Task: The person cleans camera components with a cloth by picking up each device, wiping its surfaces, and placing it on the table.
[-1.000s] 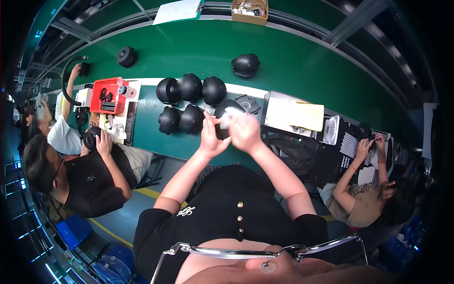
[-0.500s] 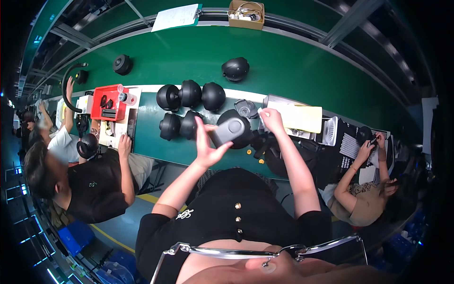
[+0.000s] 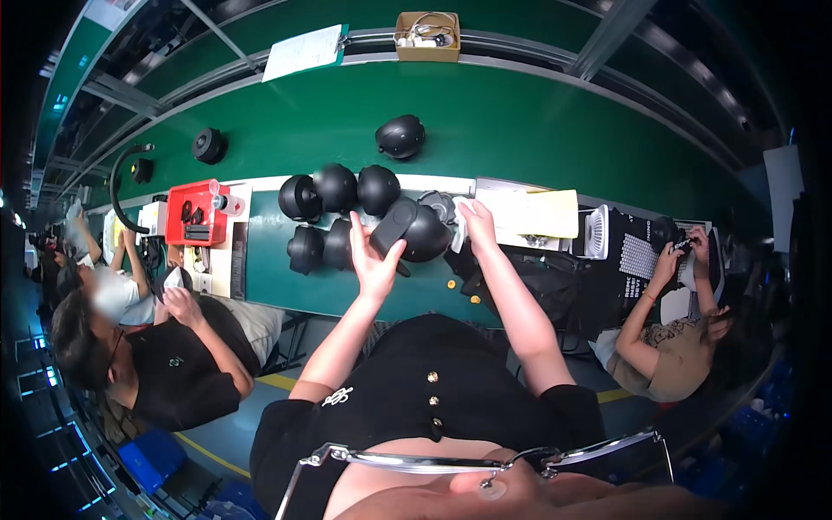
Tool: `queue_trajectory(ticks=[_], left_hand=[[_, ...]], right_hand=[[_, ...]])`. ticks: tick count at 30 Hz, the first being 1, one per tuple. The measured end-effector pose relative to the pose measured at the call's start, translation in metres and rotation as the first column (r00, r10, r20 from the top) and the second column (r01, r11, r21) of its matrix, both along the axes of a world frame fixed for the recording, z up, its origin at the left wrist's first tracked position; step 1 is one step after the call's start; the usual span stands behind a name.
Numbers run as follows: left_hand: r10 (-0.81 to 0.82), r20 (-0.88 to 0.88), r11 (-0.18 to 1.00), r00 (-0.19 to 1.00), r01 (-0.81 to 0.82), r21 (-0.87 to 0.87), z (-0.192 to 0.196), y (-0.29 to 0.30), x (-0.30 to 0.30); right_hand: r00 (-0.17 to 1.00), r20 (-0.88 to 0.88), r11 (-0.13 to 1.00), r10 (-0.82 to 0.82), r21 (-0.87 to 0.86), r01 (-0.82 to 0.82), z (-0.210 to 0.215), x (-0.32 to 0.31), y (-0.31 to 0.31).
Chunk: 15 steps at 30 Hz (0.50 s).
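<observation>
My left hand (image 3: 376, 270) grips a black rounded device (image 3: 428, 234) by its flat oblong base, thumb on one side and fingers on the other. The device is held tilted above the bench, its round body toward my right hand. In my right hand (image 3: 479, 229), closed fingers pinch a white cloth (image 3: 459, 224) beside the round body; whether it touches the surface I cannot tell. Just beyond my left hand stand several similar black round devices (image 3: 336, 187) in two rows. Behind the held device lies a grey plastic part (image 3: 440, 206), partly hidden.
A red bin (image 3: 208, 201) stands at left, near a seated co-worker (image 3: 186, 347). Yellow paper (image 3: 552, 214) and a white fan-like grille (image 3: 596, 232) lie at right, beside black bags (image 3: 555, 286). Another black device (image 3: 399, 137) sits on the green belt beyond. A second co-worker (image 3: 663, 347) works at right.
The held device has turned, its base now edgeways and its round body facing right. My right hand has come left with the cloth, close to the device. The view has shifted slightly.
</observation>
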State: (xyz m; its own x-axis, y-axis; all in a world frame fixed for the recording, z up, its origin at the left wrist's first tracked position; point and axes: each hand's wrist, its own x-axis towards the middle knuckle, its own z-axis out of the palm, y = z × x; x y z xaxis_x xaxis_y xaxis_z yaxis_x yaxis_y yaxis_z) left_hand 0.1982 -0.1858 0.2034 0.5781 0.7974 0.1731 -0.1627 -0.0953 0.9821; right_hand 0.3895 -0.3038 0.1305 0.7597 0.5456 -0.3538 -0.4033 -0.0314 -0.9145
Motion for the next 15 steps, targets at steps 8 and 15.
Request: queue_trajectory(ticks=[8,15], left_hand=[[-0.212,-0.273,0.733,0.938,0.338,0.591,0.035,0.009,0.0],[-0.121,-0.464,0.827,0.878,0.347,0.442,0.056,-0.003,0.016]], right_hand=[[0.854,-0.52,0.912,0.025,0.363,0.194,0.066,-0.035,0.001],[0.99,0.051,0.908,-0.133,0.406,0.102,0.068,-0.042,-0.001]])
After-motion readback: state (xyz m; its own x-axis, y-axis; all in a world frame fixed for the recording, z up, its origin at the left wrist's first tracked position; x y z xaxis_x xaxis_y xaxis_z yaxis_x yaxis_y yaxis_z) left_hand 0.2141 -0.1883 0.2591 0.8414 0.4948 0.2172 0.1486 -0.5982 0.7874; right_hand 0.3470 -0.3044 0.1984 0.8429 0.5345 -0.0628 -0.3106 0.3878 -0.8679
